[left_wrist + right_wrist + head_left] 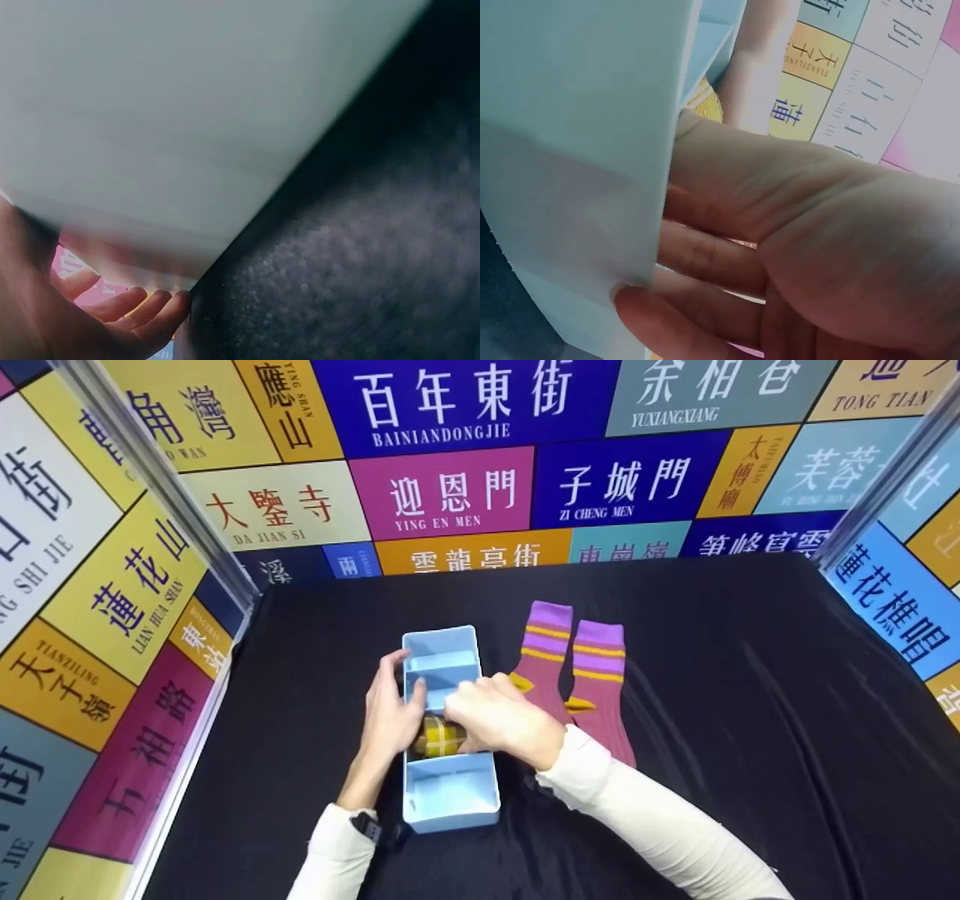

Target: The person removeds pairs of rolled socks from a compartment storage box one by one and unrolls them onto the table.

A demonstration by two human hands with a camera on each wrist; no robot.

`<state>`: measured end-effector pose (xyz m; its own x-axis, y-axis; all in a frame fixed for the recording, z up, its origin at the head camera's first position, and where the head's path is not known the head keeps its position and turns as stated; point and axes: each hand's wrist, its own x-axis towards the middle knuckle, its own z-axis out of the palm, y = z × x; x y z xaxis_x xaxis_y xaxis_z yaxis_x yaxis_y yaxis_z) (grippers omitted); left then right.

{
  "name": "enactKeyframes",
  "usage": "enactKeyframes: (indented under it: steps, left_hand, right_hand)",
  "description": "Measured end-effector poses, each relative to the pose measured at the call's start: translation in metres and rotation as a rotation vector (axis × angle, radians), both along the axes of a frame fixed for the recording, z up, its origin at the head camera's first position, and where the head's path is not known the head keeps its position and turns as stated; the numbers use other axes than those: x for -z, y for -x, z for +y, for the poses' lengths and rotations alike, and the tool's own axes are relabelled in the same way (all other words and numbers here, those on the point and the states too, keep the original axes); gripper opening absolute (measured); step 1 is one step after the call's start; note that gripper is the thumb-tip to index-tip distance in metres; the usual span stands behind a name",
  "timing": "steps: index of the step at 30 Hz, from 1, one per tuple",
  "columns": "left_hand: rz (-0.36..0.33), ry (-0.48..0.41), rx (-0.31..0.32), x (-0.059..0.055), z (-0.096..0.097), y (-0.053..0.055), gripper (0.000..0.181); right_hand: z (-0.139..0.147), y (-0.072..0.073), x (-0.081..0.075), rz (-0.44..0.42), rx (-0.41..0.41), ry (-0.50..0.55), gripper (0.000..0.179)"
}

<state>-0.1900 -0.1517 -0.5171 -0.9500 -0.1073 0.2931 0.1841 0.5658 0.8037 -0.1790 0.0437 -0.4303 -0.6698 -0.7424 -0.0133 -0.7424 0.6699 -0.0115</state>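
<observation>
A light-blue divided box [451, 802] stands lengthwise on the black cloth. One of its middle compartments holds a rolled yellow checked fabric bundle [440, 736]; a bit of its knit [709, 103] shows in the right wrist view. My left hand [390, 709] grips the box's left wall, thumb over the rim and fingers outside. Above the bundle's right end, my right hand [506, 718] reaches over the right wall with bent fingers. In the right wrist view one fingertip [630, 307] lies outside that wall; the other fingertips are hidden. The left wrist view mostly shows the box's wall [142, 127].
To the right of the box lie two purple-and-rose striped socks [600, 675], side by side and flat, partly behind my right arm. Black cloth [720, 675] covers the table. Panels with street names [450, 487] stand behind and at both sides.
</observation>
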Motion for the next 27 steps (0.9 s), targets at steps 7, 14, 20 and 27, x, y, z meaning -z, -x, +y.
enactKeyframes:
  steps: [7, 14, 20, 27]
  left_hand:
    - [-0.014, -0.007, 0.000, -0.004, 0.001, -0.001, 0.063]
    - [-0.045, -0.021, 0.012, -0.005, 0.001, 0.000, 0.068]
    - [-0.065, -0.032, 0.009, -0.005, 0.000, 0.001, 0.070]
    - [-0.072, -0.059, 0.018, -0.004, -0.001, 0.002, 0.073]
  right_hand:
    - [-0.002, 0.002, 0.003, 0.000, 0.009, -0.005, 0.032]
    - [-0.002, 0.005, 0.009, -0.001, -0.007, -0.008, 0.039]
    - [0.004, 0.012, 0.013, -0.037, -0.083, 0.021, 0.026]
    - [0.014, 0.015, 0.007, -0.124, -0.103, 0.088, 0.023]
